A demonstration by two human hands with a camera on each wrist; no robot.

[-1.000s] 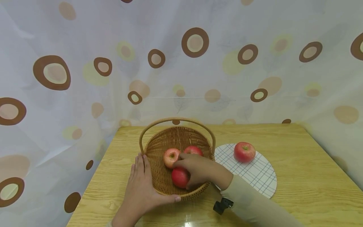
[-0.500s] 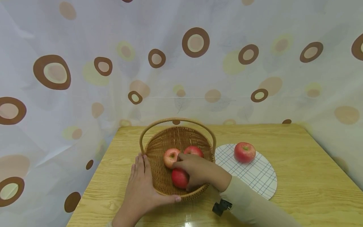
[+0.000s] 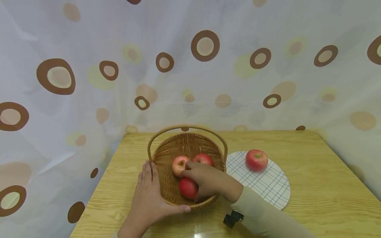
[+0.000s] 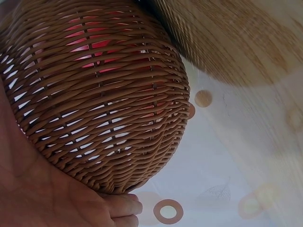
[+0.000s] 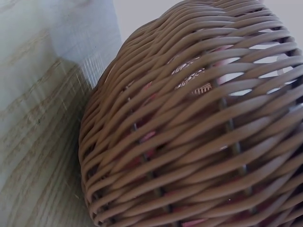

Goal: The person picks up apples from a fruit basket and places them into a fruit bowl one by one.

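A brown wicker basket (image 3: 166, 150) with a tall arched handle (image 3: 190, 126) stands on the table. My left hand (image 3: 148, 195) rests along its left and near rim, fingers straight and thumb stretched out. In the left wrist view the left palm (image 4: 52, 189) lies against the weave. My right hand (image 3: 209, 180) reaches inside over the right rim and grips a red apple (image 3: 188, 188) low in the basket. Beyond it lie a paler red-yellow apple (image 3: 179, 165) and another red apple (image 3: 203, 159), partly covered by that hand. The right wrist view shows only the basket's woven side (image 5: 189, 132), hiding the right hand.
Right of the basket lies a round white mat (image 3: 268, 188) with a blue grid, bearing one more red apple (image 3: 256, 160). The wooden table (image 3: 321, 185) meets a patterned curtain (image 3: 232, 82) at its back and sides.
The apple in my right hand has shifted very slightly left and down inside the basket. My left hand stays in place at the rim.
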